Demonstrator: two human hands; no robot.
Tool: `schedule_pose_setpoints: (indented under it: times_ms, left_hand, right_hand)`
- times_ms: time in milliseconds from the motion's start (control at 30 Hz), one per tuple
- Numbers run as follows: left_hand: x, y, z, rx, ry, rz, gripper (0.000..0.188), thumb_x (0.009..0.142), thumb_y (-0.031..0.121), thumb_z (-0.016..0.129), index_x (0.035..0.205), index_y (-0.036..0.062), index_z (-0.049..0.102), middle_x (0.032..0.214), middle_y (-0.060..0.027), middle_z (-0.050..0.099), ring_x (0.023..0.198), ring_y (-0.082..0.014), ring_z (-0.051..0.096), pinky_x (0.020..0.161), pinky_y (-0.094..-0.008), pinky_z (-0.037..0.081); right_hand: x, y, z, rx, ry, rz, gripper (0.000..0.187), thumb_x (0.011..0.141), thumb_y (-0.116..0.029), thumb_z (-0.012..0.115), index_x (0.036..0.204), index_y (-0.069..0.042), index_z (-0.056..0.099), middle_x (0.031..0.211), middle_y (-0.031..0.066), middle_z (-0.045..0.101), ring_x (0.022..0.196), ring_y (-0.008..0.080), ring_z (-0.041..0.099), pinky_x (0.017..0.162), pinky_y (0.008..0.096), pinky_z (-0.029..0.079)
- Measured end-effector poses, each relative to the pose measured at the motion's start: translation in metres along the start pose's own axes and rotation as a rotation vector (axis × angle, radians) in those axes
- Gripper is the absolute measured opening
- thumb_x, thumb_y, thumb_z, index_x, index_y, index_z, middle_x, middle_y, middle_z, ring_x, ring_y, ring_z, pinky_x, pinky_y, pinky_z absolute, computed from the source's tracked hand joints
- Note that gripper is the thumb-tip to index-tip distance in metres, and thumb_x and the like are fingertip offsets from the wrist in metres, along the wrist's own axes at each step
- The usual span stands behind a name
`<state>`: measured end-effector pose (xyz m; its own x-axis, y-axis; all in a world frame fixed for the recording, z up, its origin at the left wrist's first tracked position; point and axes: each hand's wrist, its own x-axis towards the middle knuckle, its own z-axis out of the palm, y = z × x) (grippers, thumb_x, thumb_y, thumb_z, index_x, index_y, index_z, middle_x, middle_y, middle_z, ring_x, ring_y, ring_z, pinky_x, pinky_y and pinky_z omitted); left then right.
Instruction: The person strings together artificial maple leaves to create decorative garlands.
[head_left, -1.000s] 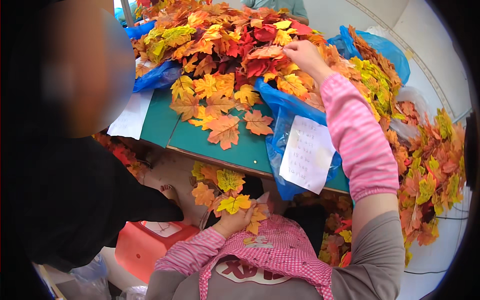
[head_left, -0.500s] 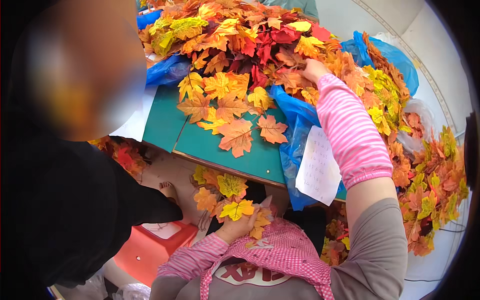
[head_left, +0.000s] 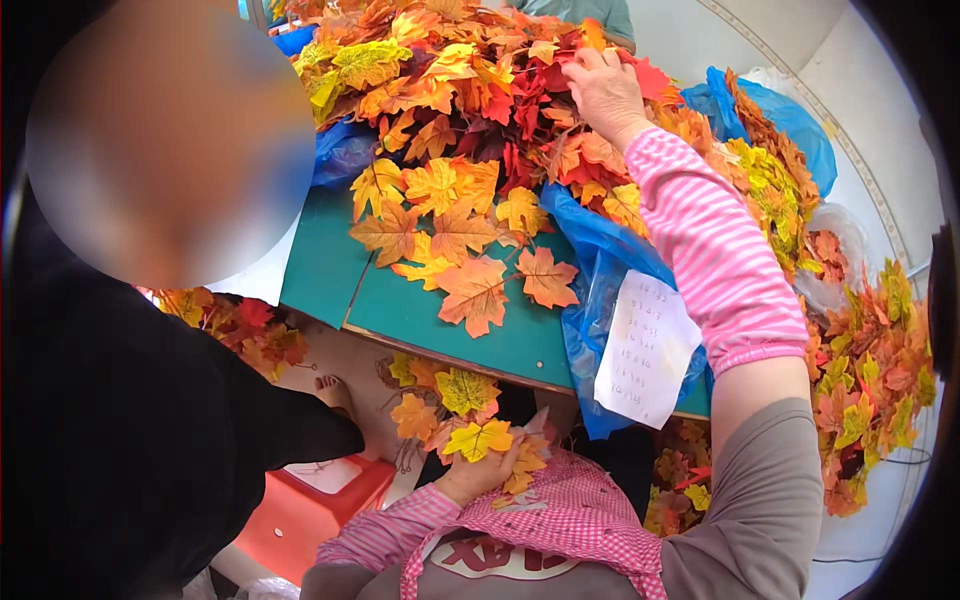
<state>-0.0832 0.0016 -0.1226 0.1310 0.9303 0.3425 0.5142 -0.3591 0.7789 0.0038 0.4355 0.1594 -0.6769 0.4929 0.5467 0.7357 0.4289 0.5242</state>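
A loose bunch of artificial maple leaves (head_left: 465, 392), yellow and orange, hangs in front of the table edge, near my lap. My left hand (head_left: 480, 473) is closed around its lower end; the stems in the grip are mostly hidden. On the table lies a big heap of artificial maple leaves (head_left: 440, 95) in orange, red and yellow. My right hand (head_left: 610, 98) reaches to the heap's far right part, fingers curled, pinching a sprig with an orange leaf (head_left: 592, 35) standing above the fingertips. Several orange leaves (head_left: 475, 292) spread from the heap over the green tabletop (head_left: 440, 335).
Blue plastic bags (head_left: 590, 285) lie under the heap, and a handwritten paper sheet (head_left: 645, 350) hangs over the table edge. A person in black (head_left: 150, 430) stands close at left, beside a red stool (head_left: 320, 515). More leaf bunches (head_left: 875, 390) stand at right.
My right hand has moved up and away over the heap, and an orange leaf now rises above its fingers. My left hand keeps its bunch. The person at left has shifted slightly.
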Motion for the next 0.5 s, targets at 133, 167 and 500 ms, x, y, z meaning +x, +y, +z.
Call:
schedule_pose_setpoints:
  times_ms: [133,167,500]
  left_hand:
    - [0.013,0.01,-0.017,0.061,0.035,0.027,0.014,0.088,0.01,0.06,0.102,0.0083,0.063,0.088,-0.0095,0.066,0.08,-0.0295,0.064,0.071,-0.0395,0.049]
    - [0.016,0.012,-0.02,0.06,0.068,0.026,0.014,0.088,0.01,0.061,0.102,0.0085,0.063,0.088,-0.0089,0.065,0.079,-0.029,0.064,0.07,-0.0394,0.049]
    - [0.016,0.001,-0.006,0.028,0.017,0.001,0.014,0.089,0.008,0.06,0.102,0.0057,0.063,0.089,-0.0117,0.065,0.08,-0.031,0.063,0.07,-0.0395,0.049]
  right_hand:
    - [0.024,-0.003,0.03,0.054,0.186,0.307,0.067,0.083,-0.033,0.073,0.141,-0.025,0.04,0.127,0.009,0.057,0.125,0.0281,0.048,0.096,0.0525,0.038]
    - [0.028,-0.006,0.029,0.061,0.191,0.309,0.067,0.083,-0.033,0.073,0.141,-0.025,0.04,0.127,0.009,0.057,0.125,0.0281,0.048,0.096,0.0525,0.038]
    - [0.005,0.099,0.046,1.413,-0.085,0.63,0.045,0.085,-0.044,0.071,0.118,-0.013,0.068,0.103,0.0022,0.073,0.086,0.0198,0.069,0.085,0.0396,0.049]
